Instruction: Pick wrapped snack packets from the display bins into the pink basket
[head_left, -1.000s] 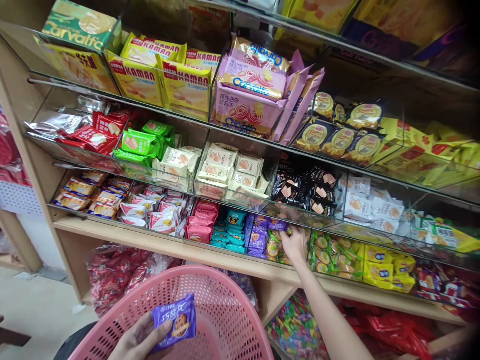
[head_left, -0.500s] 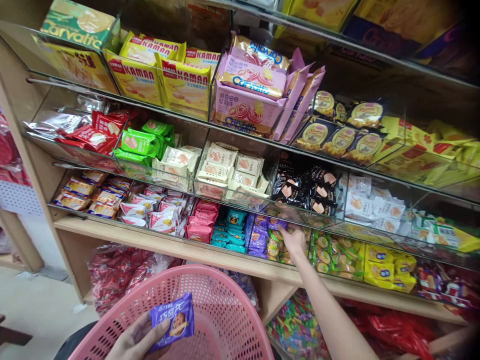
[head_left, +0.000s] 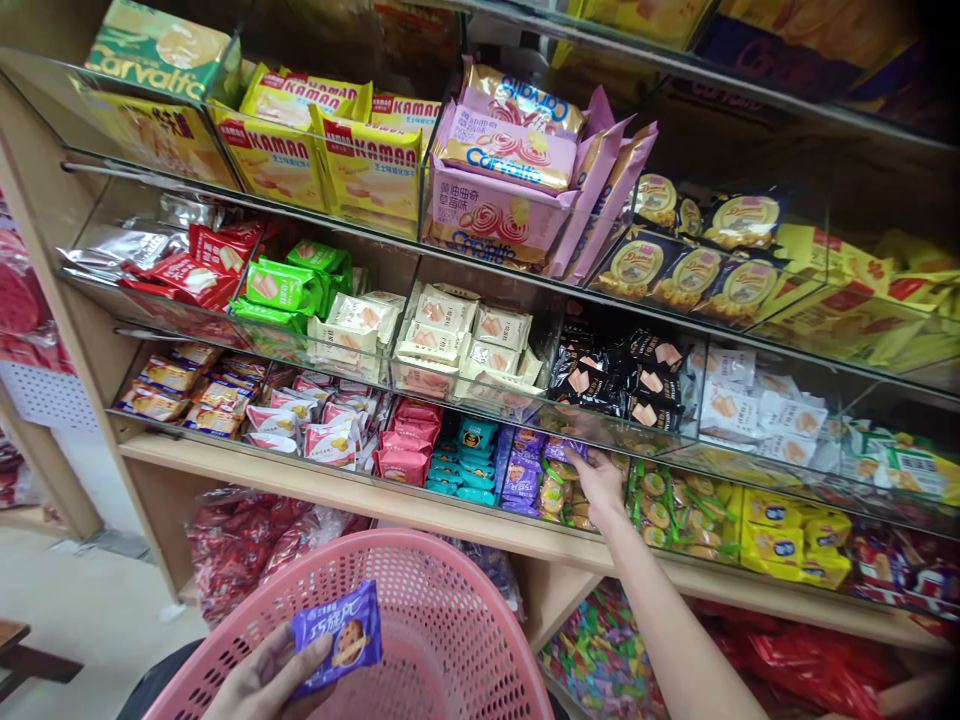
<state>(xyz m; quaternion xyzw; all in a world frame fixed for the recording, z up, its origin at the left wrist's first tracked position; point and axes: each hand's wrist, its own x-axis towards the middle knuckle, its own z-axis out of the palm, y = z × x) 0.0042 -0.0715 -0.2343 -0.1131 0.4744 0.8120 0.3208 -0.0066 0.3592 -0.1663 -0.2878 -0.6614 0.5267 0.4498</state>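
Note:
My left hand [head_left: 274, 675] pinches a purple cookie packet [head_left: 337, 638] between thumb and fingers, its printed cookie facing up. The packet is over the pink plastic basket [head_left: 420, 545], whose inner floor shows only in part. On the lowest shelf, my right hand [head_left: 600, 482] has its fingers closed at the edge of another purple cookie packet [head_left: 567, 450]. That packet sits above green-and-yellow snack packets [head_left: 553, 495], beside a stack of more purple packets [head_left: 520, 478]. The fingertips of my right hand are partly hidden.
Glass-fronted shelves hold teal packets [head_left: 474, 465], black packets [head_left: 654, 380] and white packets [head_left: 724, 405] close around my right arm. A glass front edge [head_left: 480, 398] runs just above that hand. Below the wooden ledge [head_left: 300, 478] lie bags of red-wrapped goods [head_left: 240, 550] and colourful sweets [head_left: 600, 650].
My right hand has shifted slightly right, and the purple packet at its fingers has moved a little with it. My left hand still holds its packet, slightly lower left. The view has shifted slightly.

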